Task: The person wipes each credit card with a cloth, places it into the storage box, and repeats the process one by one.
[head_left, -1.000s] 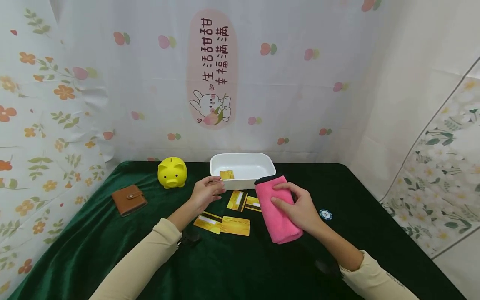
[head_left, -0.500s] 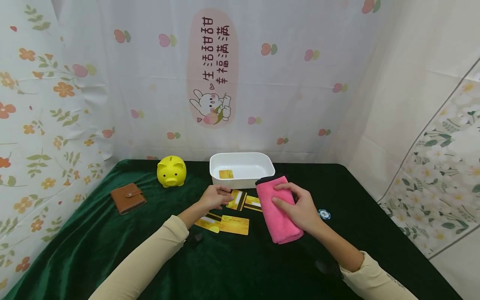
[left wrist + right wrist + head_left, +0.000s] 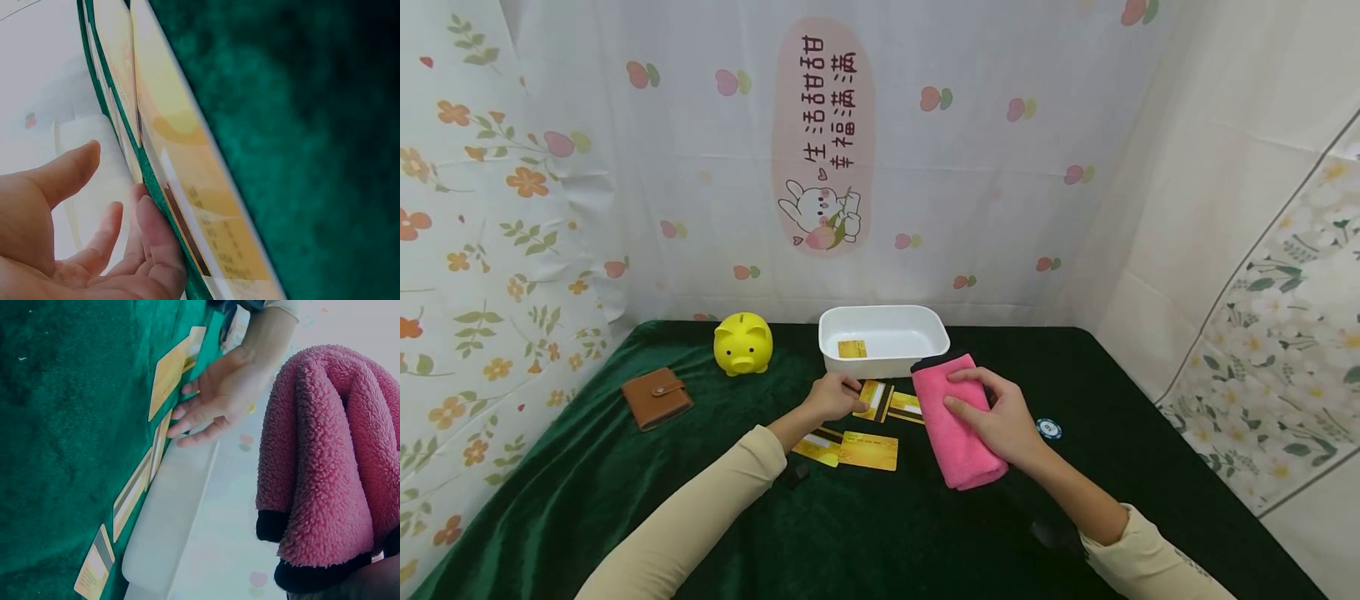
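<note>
**Green-draped surface (image 3: 887, 533) with gold cards (image 3: 874, 401) and a folded pink cloth (image 3: 958, 433)**

Behind it hangs a white patterned curtain (image 3: 985, 183). The right hand (image 3: 1000, 414) grips the pink cloth, holding it beside the cards. The left hand (image 3: 835, 397) is unclenched, thumb apart from the fingers, at the card just in front of the white tray (image 3: 887, 367); whether a fingertip touches it, I cannot tell. Another card (image 3: 852, 348) lies inside the tray. A yellow piggy bank (image 3: 742, 343) and brown wallet (image 3: 657, 398) stand to the left, a poker chip (image 3: 1048, 428) to the right.
</note>
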Demonstrator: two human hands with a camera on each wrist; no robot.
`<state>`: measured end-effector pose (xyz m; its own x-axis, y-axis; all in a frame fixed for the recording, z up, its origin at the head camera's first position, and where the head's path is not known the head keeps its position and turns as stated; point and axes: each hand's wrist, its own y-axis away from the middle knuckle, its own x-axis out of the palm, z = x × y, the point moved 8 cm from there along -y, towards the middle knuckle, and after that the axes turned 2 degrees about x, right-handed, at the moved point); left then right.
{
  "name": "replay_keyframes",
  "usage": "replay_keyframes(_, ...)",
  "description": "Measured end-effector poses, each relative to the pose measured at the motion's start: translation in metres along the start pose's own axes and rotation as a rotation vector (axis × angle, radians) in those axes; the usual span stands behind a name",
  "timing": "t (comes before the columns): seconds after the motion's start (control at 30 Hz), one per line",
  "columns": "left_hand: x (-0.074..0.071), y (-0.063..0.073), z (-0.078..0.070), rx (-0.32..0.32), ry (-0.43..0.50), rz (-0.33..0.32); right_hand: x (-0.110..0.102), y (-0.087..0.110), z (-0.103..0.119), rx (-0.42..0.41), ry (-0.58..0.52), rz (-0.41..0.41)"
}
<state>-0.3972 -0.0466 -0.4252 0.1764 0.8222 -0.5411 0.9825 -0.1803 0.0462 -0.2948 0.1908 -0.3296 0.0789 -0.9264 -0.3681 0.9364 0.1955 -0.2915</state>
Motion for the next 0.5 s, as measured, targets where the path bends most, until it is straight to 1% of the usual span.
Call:
replay_keyframes(0.2, 0.0034, -0.0034, 0.0000, -0.022, -0.114, -0.027, 0.0007, 0.0006, -0.0008, 0.014, 0.001, 0.000)
replay_keyframes(0.37, 0.0068, -0.0047, -0.0036, -0.037, -0.192, -0.022, 0.0015, 0.0004, -0.0025, 0.016, 0.004, 0.006)
replay_keyframes(0.5, 0.0077, -0.0044, -0.0031, -0.069, -0.228, -0.012, 0.0019, -0.0009, -0.0059, 0.016, 0.010, 0.012)
